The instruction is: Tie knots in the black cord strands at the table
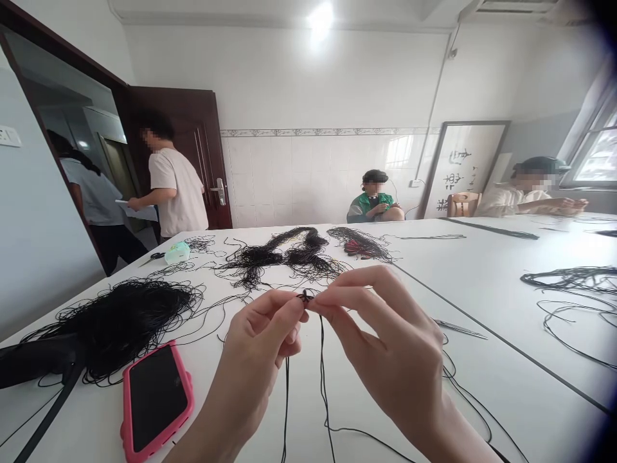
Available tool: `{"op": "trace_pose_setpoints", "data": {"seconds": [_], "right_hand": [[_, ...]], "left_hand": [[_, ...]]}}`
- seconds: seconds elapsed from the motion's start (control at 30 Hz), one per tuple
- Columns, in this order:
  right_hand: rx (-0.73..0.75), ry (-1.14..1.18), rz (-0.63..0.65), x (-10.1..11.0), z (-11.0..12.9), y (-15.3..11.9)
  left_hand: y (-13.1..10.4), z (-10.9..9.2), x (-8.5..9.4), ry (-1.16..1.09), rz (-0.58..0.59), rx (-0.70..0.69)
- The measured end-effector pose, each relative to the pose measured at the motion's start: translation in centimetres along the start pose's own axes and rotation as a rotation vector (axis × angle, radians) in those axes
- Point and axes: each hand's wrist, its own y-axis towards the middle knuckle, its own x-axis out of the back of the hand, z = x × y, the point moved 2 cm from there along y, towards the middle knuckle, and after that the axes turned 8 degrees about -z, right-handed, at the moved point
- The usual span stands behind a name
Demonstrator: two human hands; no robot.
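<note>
Left hand (260, 341): pinched one side of a small black cord knot (305, 297) between thumb and fingers.
Right hand (390, 341): pinched the knot's other side.
Knot: sat between both fingertips, above the white table (385, 411), with cord strands hanging below.
Near left: a pink-cased tablet (158, 400) lay beside a black cord pile (130, 321).
Right: scissors (463, 330) lay near the right hand.
Far side: a person in green (376, 204) sat.

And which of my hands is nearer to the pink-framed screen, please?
Left. The left hand is raised just to the right of the pink-framed screen; the right hand is farther right, beyond the left one. Both hold the black cord.
</note>
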Motion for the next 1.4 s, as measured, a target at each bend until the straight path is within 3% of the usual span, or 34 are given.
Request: {"op": "trace_pose_setpoints", "data": {"seconds": [0.33,0.57,0.7,0.9,0.97,1.03,1.2,1.4], "right_hand": [[0.130,0.033,0.013,-0.4,-0.1,0.0],[0.057,0.011,0.055,-0.8,0.0,-0.3],[-0.212,0.115,0.220,-1.0,-0.4,-0.2],[-0.775,0.540,0.716,-1.0,-1.6,0.5],[-0.879,0.660,0.853,-1.0,-2.0,0.6],[-0.921,0.729,0.907,-1.0,-2.4,0.6],[-0.911,0.885,0.837,-0.3,-3.4,0.5],[-0.958,1.000,0.689,2.1,-5.0,1.4]], "left_hand": [[0.2,-0.4,0.6,0.148,-0.059,-0.185],[0.2,-0.9,0.4,0.307,-0.056,-0.318],[0.0,-1.0,0.5,0.482,-0.114,-0.406],[0.3,-1.0,1.0,0.613,-0.176,-0.502],[0.4,-1.0,1.1,0.624,-0.173,-0.497],[0.5,-1.0,1.2,0.631,-0.181,-0.495],[1.5,-1.5,2.0,0.629,-0.263,-0.482],[4.2,-2.2,4.7,0.586,-0.414,-0.481]]}}
